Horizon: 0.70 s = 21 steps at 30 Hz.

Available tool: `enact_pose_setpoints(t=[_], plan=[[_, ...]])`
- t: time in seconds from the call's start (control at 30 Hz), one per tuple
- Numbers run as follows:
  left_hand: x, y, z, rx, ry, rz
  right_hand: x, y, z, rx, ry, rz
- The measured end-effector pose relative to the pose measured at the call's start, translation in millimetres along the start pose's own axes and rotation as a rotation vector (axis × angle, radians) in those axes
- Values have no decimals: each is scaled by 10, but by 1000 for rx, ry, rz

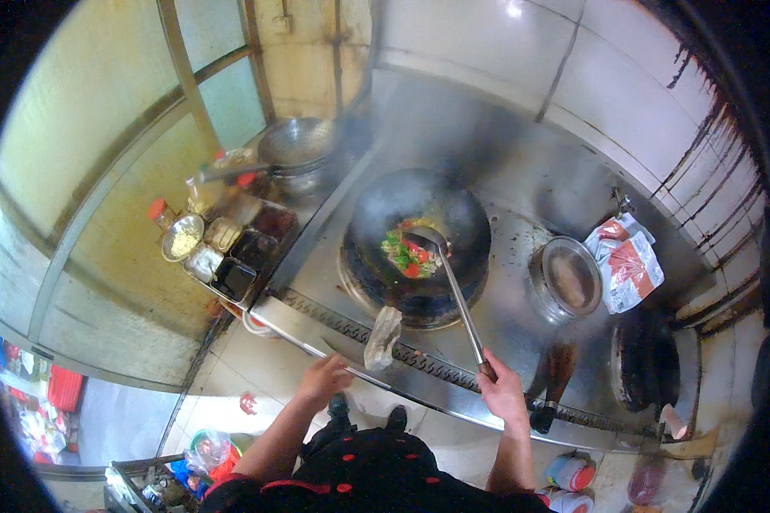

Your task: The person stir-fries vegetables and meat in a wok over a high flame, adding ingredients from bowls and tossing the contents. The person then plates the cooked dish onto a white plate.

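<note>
A black wok (372, 221) sits on the burner, with chopped vegetables, red and green pieces among them (417, 256), at its bottom. My right hand (505, 388) grips the wooden end of a long metal ladle (459, 298), whose bowl rests in the food. A folded greyish cloth (382, 338) lies over the wok's near side, where a handle may be hidden. Beside the stove's front rim (417, 396), my left hand (326, 379) hangs left of the cloth and apart from it. Its fingers are partly curled, and nothing is visible in them.
On the left stand seasoning containers (234, 279), a bowl of chopped garlic (184, 238) and a perforated strainer (298, 142). To the right are a metal pot (566, 280), printed plastic bags (635, 266) and a dark pan (645, 365). Steam blurs the back.
</note>
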State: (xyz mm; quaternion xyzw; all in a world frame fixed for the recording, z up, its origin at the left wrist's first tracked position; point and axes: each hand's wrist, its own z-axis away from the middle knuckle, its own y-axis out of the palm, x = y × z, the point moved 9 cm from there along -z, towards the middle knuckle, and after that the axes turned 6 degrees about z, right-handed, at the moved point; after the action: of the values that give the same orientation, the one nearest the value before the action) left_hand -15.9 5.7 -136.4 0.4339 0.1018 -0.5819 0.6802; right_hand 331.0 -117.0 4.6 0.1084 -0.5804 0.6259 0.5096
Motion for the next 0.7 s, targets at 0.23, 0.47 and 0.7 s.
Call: enact_pose_setpoints(t=[0.23,0.47,0.7], plan=[[560,-1774,1021,-544,-104,151,314,243,-649,-165,-150,280],[129,-2003,906,-395,-39,159,936,514,-435,-194,-102,399],[-616,-2007,642,-278,67,62,1115,678,-219,-186,-77,461]])
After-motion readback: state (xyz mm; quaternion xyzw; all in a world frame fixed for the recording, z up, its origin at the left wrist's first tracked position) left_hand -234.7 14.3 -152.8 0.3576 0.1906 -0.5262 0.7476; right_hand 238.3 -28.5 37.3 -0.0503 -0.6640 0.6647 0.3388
